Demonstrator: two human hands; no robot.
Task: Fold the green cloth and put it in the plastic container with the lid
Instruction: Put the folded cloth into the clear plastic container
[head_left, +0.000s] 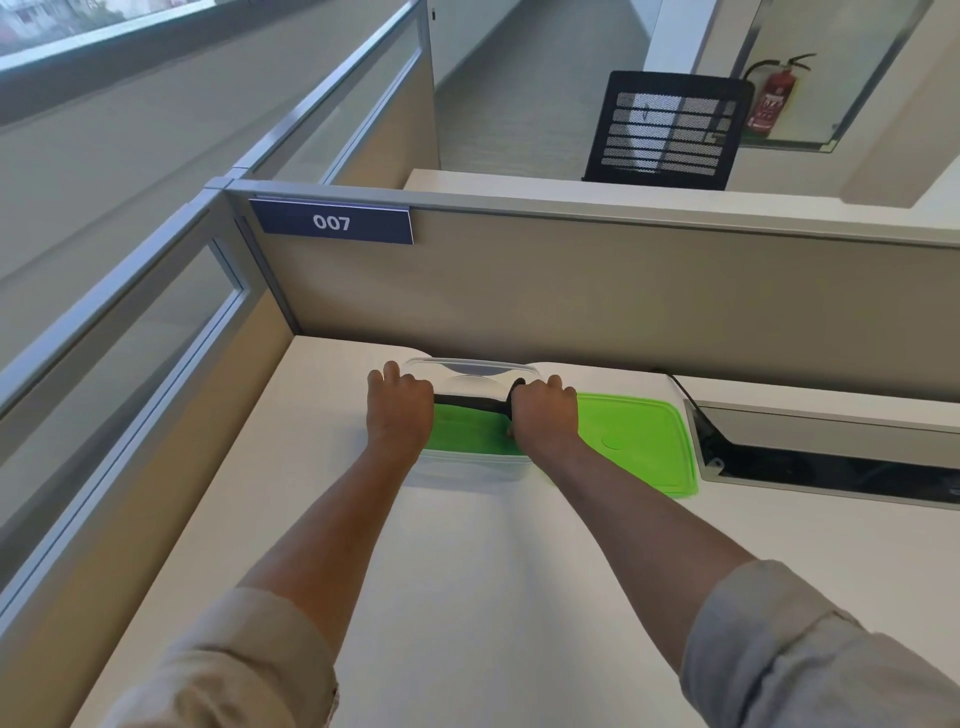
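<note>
A clear plastic container (470, 470) stands on the white desk close to the far partition. Inside it lies the folded green cloth (467, 431), with a dark band along its far edge. My left hand (399, 410) is curled over the cloth's left end at the container's left side. My right hand (545, 415) grips the cloth's right end, fingers closed around the dark band. The green lid (641, 441) lies flat on the desk, touching the container's right side.
A beige partition (597, 296) with a "007" sign (332, 222) rises right behind the container. A cable tray slot (831, 467) with a black cable opens in the desk beyond the lid. The white desk (493, 597) stretches toward me between my forearms.
</note>
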